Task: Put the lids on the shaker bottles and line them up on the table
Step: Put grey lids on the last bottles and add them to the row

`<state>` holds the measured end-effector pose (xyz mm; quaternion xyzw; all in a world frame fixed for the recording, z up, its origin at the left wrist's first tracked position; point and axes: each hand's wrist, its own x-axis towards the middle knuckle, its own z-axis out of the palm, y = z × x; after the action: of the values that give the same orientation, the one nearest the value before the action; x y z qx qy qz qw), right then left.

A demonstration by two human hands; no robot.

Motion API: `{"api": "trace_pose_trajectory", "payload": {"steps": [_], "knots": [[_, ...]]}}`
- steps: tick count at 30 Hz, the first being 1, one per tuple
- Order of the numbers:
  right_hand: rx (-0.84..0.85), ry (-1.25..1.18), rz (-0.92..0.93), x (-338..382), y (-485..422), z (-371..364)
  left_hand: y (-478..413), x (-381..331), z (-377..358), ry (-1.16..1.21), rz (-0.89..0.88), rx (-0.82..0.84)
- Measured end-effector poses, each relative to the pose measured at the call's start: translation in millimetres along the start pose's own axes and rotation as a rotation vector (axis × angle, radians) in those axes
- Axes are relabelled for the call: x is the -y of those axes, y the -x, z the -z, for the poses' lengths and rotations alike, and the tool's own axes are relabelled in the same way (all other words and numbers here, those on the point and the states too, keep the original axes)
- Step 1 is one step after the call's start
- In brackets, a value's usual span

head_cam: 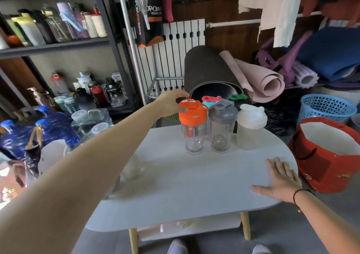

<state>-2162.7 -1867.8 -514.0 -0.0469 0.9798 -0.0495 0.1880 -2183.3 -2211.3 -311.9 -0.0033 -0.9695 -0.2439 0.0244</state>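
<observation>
Left hand (173, 102) fingers curl round orange lid (192, 111), gripping, seating it on bottle (193, 136). Grey-lid (222, 125) and white-lid (251, 129) bottles in row beyond fingertips. Right hand (280, 179) flat, open on table (175, 185). Next, likely: twist tight, release, nudge into line.

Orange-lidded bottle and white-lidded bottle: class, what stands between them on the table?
The grey-lidded bottle, holding a wire ball, stands between the orange-lidded bottle and white-lidded bottle, seen in the head view.
</observation>
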Motion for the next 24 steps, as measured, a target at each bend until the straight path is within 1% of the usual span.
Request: {"api": "trace_pose_trajectory", "payload": {"steps": [3, 5, 7, 9, 12, 17, 21, 23, 24], "knots": [[0.007, 0.010, -0.008, 2, 4, 1, 21, 13, 32, -0.115, 0.065, 0.018], [-0.004, 0.007, -0.018, 3, 6, 2, 39, 30, 52, -0.191, 0.185, 0.085], [-0.007, 0.013, -0.026, 3, 7, 3, 58, 49, 64, -0.278, 0.295, 0.191], [-0.003, 0.020, -0.034, 5, 10, 3, 78, 67, 66, -0.347, 0.357, 0.281], [0.014, 0.024, -0.049, 7, 14, 1, 101, 85, 54, -0.402, 0.386, 0.336], [0.060, 0.060, -0.091, 27, 28, -3, 114, 93, 38, -0.498, 0.362, 0.213], [0.083, -0.001, -0.085, 67, 42, -12, 120, 89, 34, -0.494, 0.357, 0.139], [0.060, -0.061, -0.021, 89, 47, -16, 124, 83, 30, -0.479, 0.314, 0.077], [0.030, -0.125, 0.055, 102, 51, -17, 126, 79, 27, -0.472, 0.287, 0.062]]}}
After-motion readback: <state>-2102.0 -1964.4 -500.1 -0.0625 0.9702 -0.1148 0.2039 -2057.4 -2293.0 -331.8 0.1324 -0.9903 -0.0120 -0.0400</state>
